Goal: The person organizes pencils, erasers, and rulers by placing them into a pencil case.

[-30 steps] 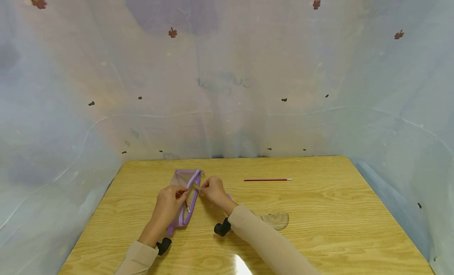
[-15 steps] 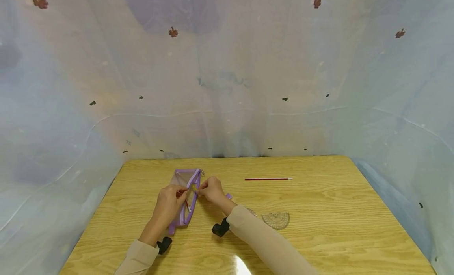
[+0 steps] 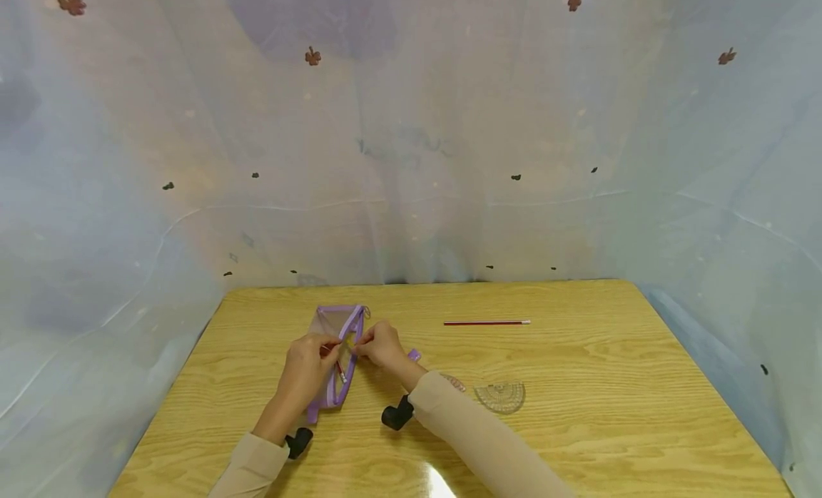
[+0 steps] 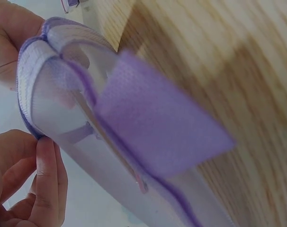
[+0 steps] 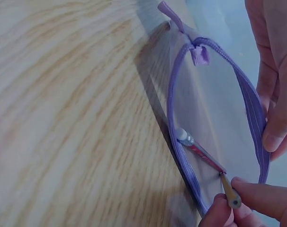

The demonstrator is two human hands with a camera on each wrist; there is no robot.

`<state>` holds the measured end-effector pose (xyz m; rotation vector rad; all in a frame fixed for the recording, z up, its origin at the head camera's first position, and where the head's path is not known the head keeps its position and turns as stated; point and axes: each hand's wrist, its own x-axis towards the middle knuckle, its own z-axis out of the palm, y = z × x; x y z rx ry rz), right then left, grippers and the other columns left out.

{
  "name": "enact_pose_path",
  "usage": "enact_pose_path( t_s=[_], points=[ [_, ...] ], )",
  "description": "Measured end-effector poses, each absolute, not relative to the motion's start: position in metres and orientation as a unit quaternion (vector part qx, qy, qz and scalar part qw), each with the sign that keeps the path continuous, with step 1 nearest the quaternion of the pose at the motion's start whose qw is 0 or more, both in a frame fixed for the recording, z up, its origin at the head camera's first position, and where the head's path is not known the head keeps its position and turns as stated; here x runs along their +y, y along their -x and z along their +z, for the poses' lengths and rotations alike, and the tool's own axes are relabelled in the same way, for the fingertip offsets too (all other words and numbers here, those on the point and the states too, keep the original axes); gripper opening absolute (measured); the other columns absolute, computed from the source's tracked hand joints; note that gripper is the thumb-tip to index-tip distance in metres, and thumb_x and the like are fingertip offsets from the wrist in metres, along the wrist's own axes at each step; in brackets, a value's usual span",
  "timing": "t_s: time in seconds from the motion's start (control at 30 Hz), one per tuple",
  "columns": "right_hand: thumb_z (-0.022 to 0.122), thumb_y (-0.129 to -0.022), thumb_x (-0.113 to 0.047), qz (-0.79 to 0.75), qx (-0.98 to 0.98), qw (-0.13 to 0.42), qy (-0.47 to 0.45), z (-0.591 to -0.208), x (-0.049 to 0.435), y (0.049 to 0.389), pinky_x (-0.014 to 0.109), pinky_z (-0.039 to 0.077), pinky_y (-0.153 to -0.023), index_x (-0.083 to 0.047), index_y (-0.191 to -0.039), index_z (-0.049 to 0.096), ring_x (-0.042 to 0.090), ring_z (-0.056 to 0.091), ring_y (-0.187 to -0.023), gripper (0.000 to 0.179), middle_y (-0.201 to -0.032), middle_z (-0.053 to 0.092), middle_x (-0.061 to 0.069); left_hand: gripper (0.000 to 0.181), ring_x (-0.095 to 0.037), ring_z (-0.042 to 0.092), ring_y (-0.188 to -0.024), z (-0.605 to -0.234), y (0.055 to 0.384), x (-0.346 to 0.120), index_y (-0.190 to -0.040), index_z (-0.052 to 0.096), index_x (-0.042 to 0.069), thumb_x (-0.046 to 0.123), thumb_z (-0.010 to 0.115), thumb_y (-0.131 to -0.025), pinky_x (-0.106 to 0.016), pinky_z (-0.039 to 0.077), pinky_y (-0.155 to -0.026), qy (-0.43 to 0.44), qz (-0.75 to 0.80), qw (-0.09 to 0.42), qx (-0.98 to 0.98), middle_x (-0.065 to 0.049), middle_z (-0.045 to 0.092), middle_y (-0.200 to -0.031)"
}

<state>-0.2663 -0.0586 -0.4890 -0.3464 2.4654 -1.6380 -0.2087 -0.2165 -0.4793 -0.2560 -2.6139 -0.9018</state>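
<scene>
A see-through pencil case point(image 3: 326, 317) with purple trim lies on the left of the table, its zip mouth spread open. My left hand point(image 3: 305, 364) pinches the left edge of that mouth between thumb and fingers. Inside rests a red pencil with a white eraser end point(image 5: 200, 152). At the opposite edge, my right hand point(image 3: 382, 345) pinches a small, slim yellow stick point(image 5: 230, 192) with a dark spot on its near end. Its far end points into the case; in the head view the right fingers largely hide it.
A red pencil with a white end point(image 3: 486, 322) lies at the back of the wooden table point(image 3: 578, 355). A clear protractor point(image 3: 501, 397) sits right of the right sleeve, which partly covers another clear curved piece point(image 3: 455, 382). A small purple object point(image 3: 414, 354) shows behind the right wrist.
My right hand has shifted slightly left toward the case mouth, and the yellow stick has gone further in. The left hand keeps its hold on the edge.
</scene>
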Motion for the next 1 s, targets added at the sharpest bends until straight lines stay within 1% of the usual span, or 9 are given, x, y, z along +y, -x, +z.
enact_pose_path(
  t_s=[0.13, 0.2, 0.33, 0.63, 0.8, 0.9, 1.0],
  points=[
    [0.079, -0.078, 0.008, -0.563, 0.815, 0.092, 0.101, -0.489, -0.061, 0.264, 0.020, 0.047, -0.048, 0.004, -0.069, 0.071, 0.013, 0.060, -0.053, 0.012, -0.058, 0.064, 0.003, 0.009, -0.021, 0.069, -0.074, -0.480, 0.209, -0.216, -0.096, 0.076, -0.002, -0.001, 0.075, -0.087, -0.028, 0.058, -0.060, 0.094, -0.322, 0.184, -0.924, -0.010, 0.071, -0.085],
    [0.079, -0.079, 0.008, -0.569, 0.811, 0.106, 0.082, -0.488, -0.063, 0.264, 0.019, 0.046, -0.048, 0.007, -0.073, 0.071, 0.014, 0.060, -0.054, 0.010, -0.061, 0.065, 0.006, 0.009, -0.021, 0.070, -0.074, -0.480, 0.209, -0.216, -0.096, 0.076, -0.002, -0.001, 0.075, -0.087, -0.028, 0.058, -0.060, 0.094, -0.322, 0.186, -0.924, -0.010, 0.071, -0.085],
    [0.078, -0.079, 0.010, -0.585, 0.800, 0.114, 0.071, -0.489, -0.065, 0.262, 0.017, 0.044, -0.047, 0.008, -0.074, 0.070, 0.011, 0.057, -0.053, 0.009, -0.062, 0.064, 0.005, 0.008, -0.021, 0.069, -0.074, -0.479, 0.209, -0.216, -0.095, 0.076, -0.002, -0.001, 0.075, -0.087, -0.029, 0.058, -0.061, 0.093, -0.321, 0.187, -0.924, -0.010, 0.071, -0.085],
    [0.079, -0.080, 0.008, -0.579, 0.804, 0.119, 0.070, -0.490, -0.068, 0.261, 0.018, 0.046, -0.046, 0.007, -0.076, 0.073, 0.008, 0.053, -0.047, 0.007, -0.060, 0.066, 0.007, 0.008, -0.021, 0.069, -0.075, -0.479, 0.208, -0.216, -0.096, 0.076, -0.001, 0.000, 0.075, -0.088, -0.029, 0.058, -0.061, 0.090, -0.318, 0.183, -0.926, -0.009, 0.070, -0.087],
    [0.078, -0.079, 0.010, -0.585, 0.799, 0.117, 0.072, -0.490, -0.069, 0.259, 0.022, 0.052, -0.048, 0.008, -0.077, 0.073, 0.008, 0.054, -0.046, 0.006, -0.063, 0.068, 0.010, 0.009, -0.021, 0.069, -0.076, -0.479, 0.208, -0.216, -0.097, 0.076, 0.000, 0.002, 0.075, -0.088, -0.029, 0.057, -0.060, 0.084, -0.320, 0.176, -0.927, -0.009, 0.070, -0.087],
    [0.079, -0.079, 0.009, -0.584, 0.800, 0.116, 0.078, -0.492, -0.070, 0.259, 0.024, 0.053, -0.049, 0.008, -0.079, 0.073, 0.008, 0.056, -0.047, 0.005, -0.064, 0.068, 0.008, 0.009, -0.021, 0.069, -0.076, -0.479, 0.208, -0.216, -0.097, 0.077, 0.001, 0.002, 0.075, -0.088, -0.029, 0.057, -0.060, 0.083, -0.319, 0.175, -0.928, -0.009, 0.070, -0.087],
    [0.078, -0.079, 0.009, -0.591, 0.793, 0.126, 0.076, -0.494, -0.072, 0.259, 0.024, 0.055, -0.050, 0.010, -0.080, 0.072, 0.008, 0.056, -0.049, 0.006, -0.064, 0.067, 0.005, 0.009, -0.020, 0.069, -0.075, -0.479, 0.208, -0.217, -0.097, 0.077, 0.001, 0.002, 0.074, -0.089, -0.029, 0.057, -0.060, 0.085, -0.321, 0.176, -0.927, -0.008, 0.070, -0.087]
  ],
)
